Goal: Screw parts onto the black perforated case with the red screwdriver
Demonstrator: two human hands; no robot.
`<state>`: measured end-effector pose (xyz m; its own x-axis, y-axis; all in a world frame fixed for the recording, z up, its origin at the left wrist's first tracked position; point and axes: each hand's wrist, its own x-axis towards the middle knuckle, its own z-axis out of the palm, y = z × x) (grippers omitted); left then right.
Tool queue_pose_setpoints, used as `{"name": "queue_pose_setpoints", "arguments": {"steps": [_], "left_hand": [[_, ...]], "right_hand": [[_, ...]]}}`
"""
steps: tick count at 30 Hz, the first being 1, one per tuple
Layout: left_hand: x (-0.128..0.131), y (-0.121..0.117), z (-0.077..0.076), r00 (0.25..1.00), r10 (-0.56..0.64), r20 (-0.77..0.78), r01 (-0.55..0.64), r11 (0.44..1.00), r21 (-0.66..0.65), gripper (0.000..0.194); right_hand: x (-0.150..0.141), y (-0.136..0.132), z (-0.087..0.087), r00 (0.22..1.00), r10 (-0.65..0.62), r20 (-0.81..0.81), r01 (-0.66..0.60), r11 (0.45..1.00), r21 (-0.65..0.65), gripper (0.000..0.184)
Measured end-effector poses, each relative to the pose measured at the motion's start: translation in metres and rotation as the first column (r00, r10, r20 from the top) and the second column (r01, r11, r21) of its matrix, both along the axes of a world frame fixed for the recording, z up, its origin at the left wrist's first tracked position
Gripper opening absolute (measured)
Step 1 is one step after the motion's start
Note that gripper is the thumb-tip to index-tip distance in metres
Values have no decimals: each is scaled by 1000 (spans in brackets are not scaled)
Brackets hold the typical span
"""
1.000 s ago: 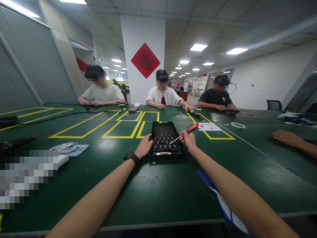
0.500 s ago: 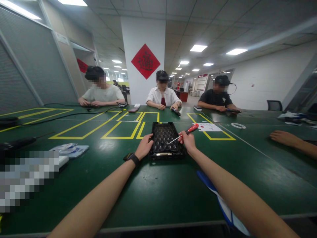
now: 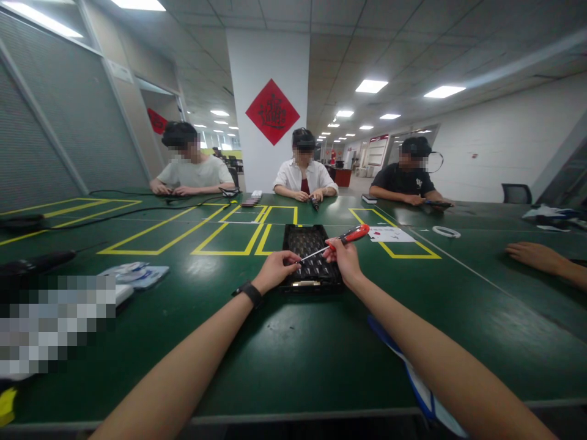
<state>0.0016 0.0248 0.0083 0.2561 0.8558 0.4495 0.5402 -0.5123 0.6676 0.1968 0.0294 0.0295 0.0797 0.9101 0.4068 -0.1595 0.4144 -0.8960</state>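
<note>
A black open case (image 3: 312,249) with rows of pointed, shiny pieces inside lies on the green table in front of me. My right hand (image 3: 343,260) is closed on a screwdriver (image 3: 351,234) with a red and black handle, tilted so its thin shaft runs down to the left over the case. At the shaft's tip, over the case's left edge, my left hand (image 3: 278,269) pinches thumb and fingers together. Anything between those fingertips is too small to make out. A dark band sits on my left wrist.
On the left lie a power drill (image 3: 36,264) and a plastic packet (image 3: 137,275). A blue-and-white item (image 3: 413,373) is under my right forearm. A white ring (image 3: 446,232) and paper (image 3: 389,234) are beyond. A co-worker's hand (image 3: 536,256) rests at right; three people sit opposite.
My left hand has moved from the case's left side to the screwdriver's tip, its fingers now pinched. The screwdriver's tip has shifted left and lies at a flatter angle.
</note>
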Motion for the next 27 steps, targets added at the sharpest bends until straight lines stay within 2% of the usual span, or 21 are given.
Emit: {"name": "queue_pose_setpoints", "arguments": {"steps": [5,9,20,24,27], "left_hand": [[0,1,0,1000,-10,-14,11,999,45,22],[0,0,0,999,0,-34,3,997,73,22],[0,-3,7,985,45,-165,-22,990,140,30],[-7,-6,17,986,-43,-160,50,998,43,39],[-13,-6,22,994,-101,-37,99,994,-44,35]], "right_hand": [[0,0,-2,999,-35,-35,36,999,32,23],[0,1,-3,999,-19,-28,19,999,26,22],[-5,-10,6,991,-39,127,25,994,108,23],[-8,-16,9,988,-45,146,31,995,94,24],[-10,-16,6,991,-51,122,42,996,82,24]]}}
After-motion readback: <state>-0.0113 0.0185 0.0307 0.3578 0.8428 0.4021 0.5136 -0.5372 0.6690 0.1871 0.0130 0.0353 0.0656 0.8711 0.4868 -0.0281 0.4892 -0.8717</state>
